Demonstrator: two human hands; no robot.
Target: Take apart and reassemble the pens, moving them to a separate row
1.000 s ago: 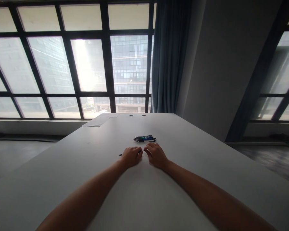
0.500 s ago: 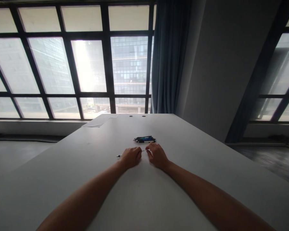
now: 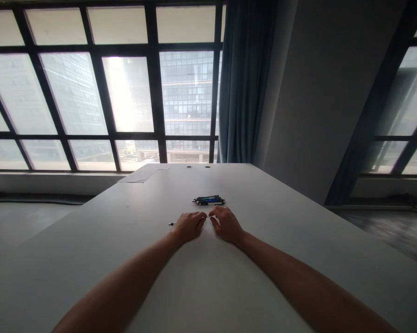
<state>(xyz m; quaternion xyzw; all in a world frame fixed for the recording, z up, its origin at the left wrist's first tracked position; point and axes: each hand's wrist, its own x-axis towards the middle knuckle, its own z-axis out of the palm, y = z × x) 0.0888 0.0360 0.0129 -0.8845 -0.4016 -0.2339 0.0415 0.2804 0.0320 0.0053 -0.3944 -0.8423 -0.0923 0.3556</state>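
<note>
We see a long pale desk (image 3: 298,240) running away from us toward a wall of dark-framed windows (image 3: 100,92), with a blue curtain (image 3: 245,83) hanging beside the far right corner of the desk. Both our forearms stretch out flat along the desk top from the near edge, converging toward the middle of its length. The left hand (image 3: 190,225) lies knuckles up, wrist on the surface, its fingers curled together around a thin pen (image 3: 172,224) whose tip pokes out to the left of the fist, pointing toward the left edge. The right hand (image 3: 225,223) sits just beside it, also knuckles up, its fingertips drawn together and pinching at the other end of the same pen where the two hands nearly meet; the part between them is too small to make out. Just beyond the right hand, toward the far end, lies a small bunch of pens (image 3: 209,200). A sheet of paper (image 3: 140,175) rests near the far left corner.
</note>
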